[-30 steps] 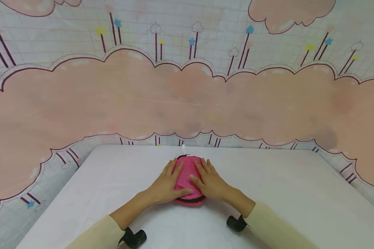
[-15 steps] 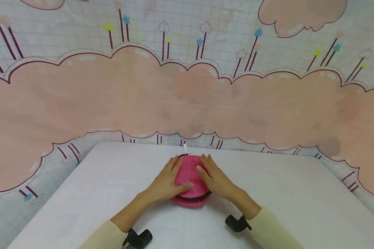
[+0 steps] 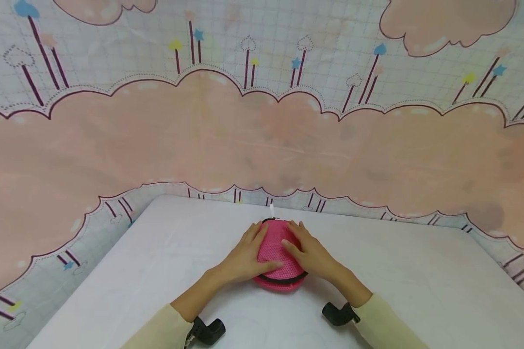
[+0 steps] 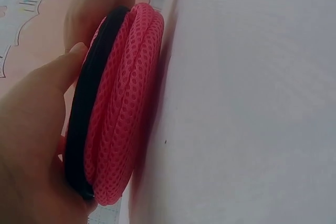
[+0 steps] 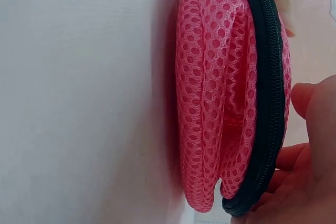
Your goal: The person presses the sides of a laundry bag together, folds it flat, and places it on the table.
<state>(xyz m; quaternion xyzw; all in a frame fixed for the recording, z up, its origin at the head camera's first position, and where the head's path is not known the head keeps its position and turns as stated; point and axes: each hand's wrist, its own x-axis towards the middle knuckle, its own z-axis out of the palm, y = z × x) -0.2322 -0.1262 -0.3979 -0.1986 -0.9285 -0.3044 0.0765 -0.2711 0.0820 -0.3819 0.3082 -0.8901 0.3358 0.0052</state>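
A domed pink mesh laundry bag point(image 3: 272, 245) lies on the white table between my two hands. Its black zipper point(image 5: 269, 77) curves around the near rim, and a white tag point(image 3: 271, 210) sticks out at the far end. My left hand point(image 3: 239, 259) grips the left side, thumb laid across the top. On the opposite side my right hand point(image 3: 318, 258) holds the bag, its thumb over the upper surface. In the right wrist view, the mesh below the zipper has a sunken fold. Parts of the fingers are hidden behind the bag in both wrist views.
The white tabletop point(image 3: 397, 271) stretches to both sides. Behind it hangs a cloth backdrop point(image 3: 227, 140) printed with pink clouds. Black wrist cameras point(image 3: 207, 331) sit under both sleeves, close to the table's near part.
The head view has turned slightly left, shifting the scene right. My right hand has moved a little outward on the bag, exposing more of its near right rim. The left hand keeps its hold.
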